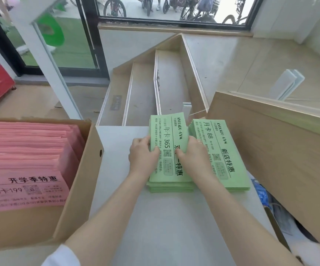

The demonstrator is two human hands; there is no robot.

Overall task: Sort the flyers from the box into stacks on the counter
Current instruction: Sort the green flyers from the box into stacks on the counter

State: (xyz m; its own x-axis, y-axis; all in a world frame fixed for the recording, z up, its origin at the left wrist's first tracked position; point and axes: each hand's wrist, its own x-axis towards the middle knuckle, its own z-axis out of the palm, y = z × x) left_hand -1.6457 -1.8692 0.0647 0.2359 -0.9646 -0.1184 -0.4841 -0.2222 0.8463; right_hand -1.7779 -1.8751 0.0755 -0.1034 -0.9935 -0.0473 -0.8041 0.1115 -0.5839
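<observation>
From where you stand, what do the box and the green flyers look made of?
The box looks like brown corrugated cardboard, matte, with a folded wall and a punched hole. The green flyers look like thin matte paper, printed in black, stacked in sheets.

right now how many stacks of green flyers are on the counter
2. The left green paper flyer stack lies under both hands; the right green paper flyer stack sits beside it, touching. More may be hidden in the cardboard box.

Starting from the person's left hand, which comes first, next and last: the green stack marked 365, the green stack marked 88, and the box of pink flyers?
1. Green 365 stack: under the left hand, whose fingers grip its left edge.
2. Green 88 stack: just beyond, on the right, beside the right hand.
3. Cardboard box of pink flyers: off to the left, apart from the hand.
</observation>
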